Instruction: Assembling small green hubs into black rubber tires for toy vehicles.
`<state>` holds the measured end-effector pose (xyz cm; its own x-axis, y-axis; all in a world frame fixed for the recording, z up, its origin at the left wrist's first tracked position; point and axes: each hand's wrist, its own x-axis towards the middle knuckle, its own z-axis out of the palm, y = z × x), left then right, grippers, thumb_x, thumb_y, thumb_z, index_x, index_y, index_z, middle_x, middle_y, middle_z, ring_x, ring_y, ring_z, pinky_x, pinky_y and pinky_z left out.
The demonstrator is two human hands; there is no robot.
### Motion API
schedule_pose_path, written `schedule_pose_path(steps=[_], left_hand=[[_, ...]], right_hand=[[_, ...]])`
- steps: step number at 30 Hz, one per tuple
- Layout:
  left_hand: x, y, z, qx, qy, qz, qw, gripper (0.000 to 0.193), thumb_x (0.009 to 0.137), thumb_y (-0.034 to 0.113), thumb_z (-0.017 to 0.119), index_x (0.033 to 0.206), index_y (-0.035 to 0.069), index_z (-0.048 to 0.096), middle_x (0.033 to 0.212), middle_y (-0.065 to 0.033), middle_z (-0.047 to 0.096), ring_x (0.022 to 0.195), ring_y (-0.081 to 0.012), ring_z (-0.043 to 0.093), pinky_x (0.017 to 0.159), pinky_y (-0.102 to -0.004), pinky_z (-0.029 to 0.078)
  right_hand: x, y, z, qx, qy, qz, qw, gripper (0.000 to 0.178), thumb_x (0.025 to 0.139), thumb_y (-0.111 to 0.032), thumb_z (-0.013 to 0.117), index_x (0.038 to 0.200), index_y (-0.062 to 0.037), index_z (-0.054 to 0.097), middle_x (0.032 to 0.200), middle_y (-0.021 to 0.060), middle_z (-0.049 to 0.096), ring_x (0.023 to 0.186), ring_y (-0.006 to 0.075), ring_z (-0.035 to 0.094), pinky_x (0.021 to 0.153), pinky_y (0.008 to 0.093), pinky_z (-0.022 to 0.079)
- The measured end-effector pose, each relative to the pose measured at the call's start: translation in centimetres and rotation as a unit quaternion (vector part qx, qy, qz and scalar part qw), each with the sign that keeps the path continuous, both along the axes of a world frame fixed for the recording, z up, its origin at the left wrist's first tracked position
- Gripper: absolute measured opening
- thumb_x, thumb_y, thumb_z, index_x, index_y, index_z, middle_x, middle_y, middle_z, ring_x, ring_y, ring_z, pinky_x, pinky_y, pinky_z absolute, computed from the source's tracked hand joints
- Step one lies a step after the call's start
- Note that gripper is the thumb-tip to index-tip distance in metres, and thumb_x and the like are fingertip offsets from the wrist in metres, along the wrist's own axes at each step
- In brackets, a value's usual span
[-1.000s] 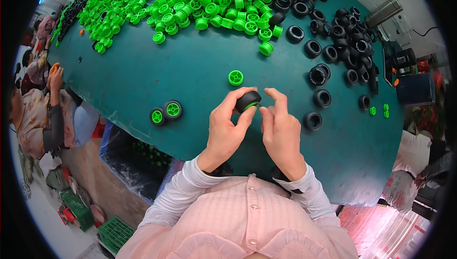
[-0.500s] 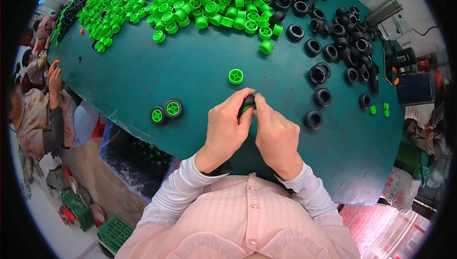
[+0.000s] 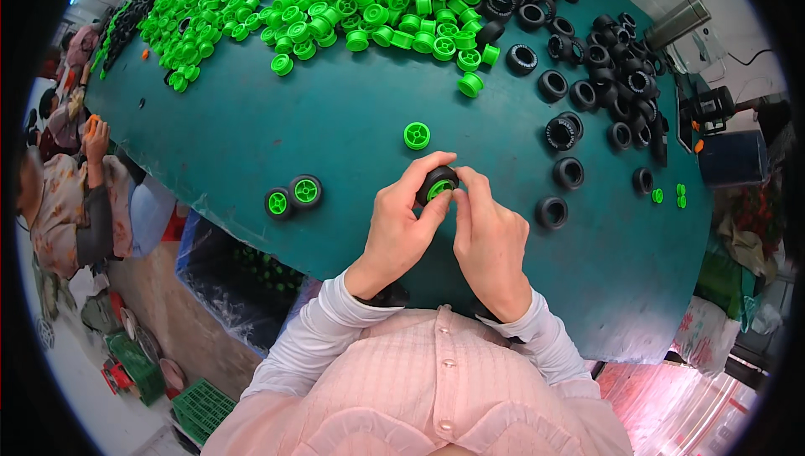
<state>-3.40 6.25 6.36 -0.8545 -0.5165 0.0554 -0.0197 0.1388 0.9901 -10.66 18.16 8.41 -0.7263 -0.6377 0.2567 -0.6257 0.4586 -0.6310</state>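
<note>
Between my two hands is a toy wheel [image 3: 439, 187], a black tyre around a green spoked rim, its rim side tilted up toward me. My left hand [image 3: 394, 223] is closed around the wheel's left side, index finger over the top and thumb below. My right hand [image 3: 495, 246] pinches its right edge, thumb tip at the rim. A loose green rim [image 3: 417, 135] lies on the table just beyond my fingers. To the left, two wheels with tyres [image 3: 292, 196] rest against each other. Several loose black tyres [image 3: 552, 213] lie to the right of my hands.
A large heap of green rims [image 3: 369, 11] covers the far side of the green table [image 3: 335, 112]. Black tyres [image 3: 616, 70] are piled at the far right, near a metal flask [image 3: 677, 21]. A lined bin [image 3: 239, 280] stands below the left edge. Another person [image 3: 71, 213] sits at left.
The wheel has turned in my hands, so more of its green rim faces me. My right fingers have shifted slightly along its edge.
</note>
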Motion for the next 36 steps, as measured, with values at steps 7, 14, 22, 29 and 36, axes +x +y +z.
schedule_pose_path(steps=[7,14,22,29,36], left_hand=[[0.2,-1.4,1.1,0.01,-0.073,-0.081,0.994,0.042,0.093,-0.003,0.063,0.134,0.002,0.058,0.101,-0.004,0.068,0.086,-0.0071,0.065,0.069,-0.0231,0.054],[-0.3,-3.3,1.9,0.071,-0.193,-0.169,0.964,0.047,0.092,-0.002,0.064,0.138,0.003,0.055,0.108,-0.0061,0.071,0.091,-0.0098,0.069,0.072,-0.0232,0.055],[0.0,0.8,-0.5,0.041,0.079,0.037,0.995,0.045,0.096,-0.004,0.06,0.14,0.001,0.051,0.127,-0.0153,0.067,0.109,-0.0176,0.066,0.094,-0.0302,0.055],[-0.3,0.6,-0.5,-0.01,0.019,0.058,0.998,0.038,0.092,0.001,0.066,0.129,0.001,0.061,0.096,-0.014,0.072,0.077,-0.0167,0.069,0.067,-0.0294,0.055],[-0.3,0.1,0.6,0.001,-0.033,0.02,0.999,0.036,0.091,0.001,0.066,0.127,0.001,0.061,0.088,-0.0127,0.071,0.074,-0.0148,0.069,0.064,-0.0285,0.054]], right_hand=[[0.7,-0.3,0.0,0.03,0.079,0.0,0.996,0.03,0.091,-0.002,0.064,0.121,-0.0048,0.06,0.071,0.0121,0.068,0.058,0.0285,0.068,0.051,0.0384,0.049],[0.9,0.0,-0.6,0.027,0.057,0.009,0.998,0.031,0.093,-0.001,0.062,0.124,-0.0065,0.06,0.069,0.014,0.066,0.058,0.0307,0.067,0.051,0.0403,0.048],[0.0,-0.2,0.7,0.018,-0.076,-0.004,0.997,0.029,0.098,-0.006,0.058,0.127,-0.0083,0.056,0.075,0.0157,0.07,0.064,0.0358,0.07,0.052,0.0456,0.05],[0.5,-0.4,-0.1,-0.014,-0.021,-0.026,0.999,0.027,0.098,-0.004,0.059,0.124,-0.0089,0.059,0.07,0.0167,0.066,0.06,0.0356,0.067,0.052,0.0426,0.046],[0.6,-0.4,-0.1,0.009,0.06,-0.021,0.998,0.031,0.092,-0.003,0.063,0.124,-0.0053,0.061,0.077,0.014,0.07,0.063,0.0316,0.069,0.053,0.0397,0.05]])
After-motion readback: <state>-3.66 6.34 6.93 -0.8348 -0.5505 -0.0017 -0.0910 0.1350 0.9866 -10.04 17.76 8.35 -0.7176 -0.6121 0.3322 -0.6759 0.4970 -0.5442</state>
